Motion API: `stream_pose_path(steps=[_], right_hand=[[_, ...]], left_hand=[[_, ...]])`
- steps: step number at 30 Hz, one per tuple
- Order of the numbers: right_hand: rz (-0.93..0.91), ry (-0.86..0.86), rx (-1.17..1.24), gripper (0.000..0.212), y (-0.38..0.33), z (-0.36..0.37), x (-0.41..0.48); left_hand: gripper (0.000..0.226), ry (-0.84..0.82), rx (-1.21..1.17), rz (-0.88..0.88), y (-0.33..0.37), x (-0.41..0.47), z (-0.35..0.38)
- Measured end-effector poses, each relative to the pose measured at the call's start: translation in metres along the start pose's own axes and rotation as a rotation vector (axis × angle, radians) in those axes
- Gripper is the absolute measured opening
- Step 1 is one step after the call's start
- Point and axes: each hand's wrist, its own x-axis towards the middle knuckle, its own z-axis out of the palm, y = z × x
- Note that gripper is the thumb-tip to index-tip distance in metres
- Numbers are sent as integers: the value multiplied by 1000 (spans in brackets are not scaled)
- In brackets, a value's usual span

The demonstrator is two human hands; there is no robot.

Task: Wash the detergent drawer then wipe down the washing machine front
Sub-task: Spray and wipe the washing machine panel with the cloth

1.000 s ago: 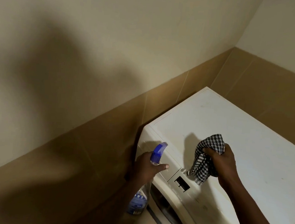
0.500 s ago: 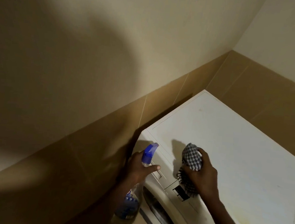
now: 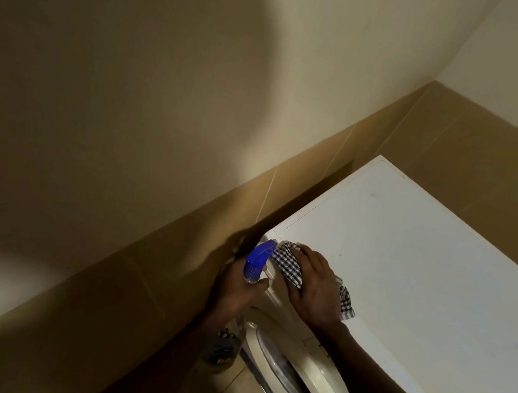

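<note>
Pressing a black-and-white checked cloth [image 3: 289, 266] flat against the top front corner of the white washing machine [image 3: 403, 256] with the right hand [image 3: 315, 290], fingers spread over the fabric. Gripping a spray bottle [image 3: 256, 262] with a blue nozzle in the closed left hand [image 3: 237, 291], just beside the cloth. Showing the round door [image 3: 293, 365] below.
</note>
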Motion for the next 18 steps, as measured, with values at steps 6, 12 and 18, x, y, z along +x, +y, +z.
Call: stream_pose_path(steps=[6, 12, 18], right_hand=[[-17, 13, -75, 53, 11, -5, -31], [-24, -27, -101, 55, -33, 14, 44], [75, -31, -117, 55, -26, 3, 2]], left_hand=[[52, 17, -19, 42, 2, 9, -8], [53, 18, -56, 26, 5, 12, -14], [50, 0, -19, 27, -8, 13, -21]])
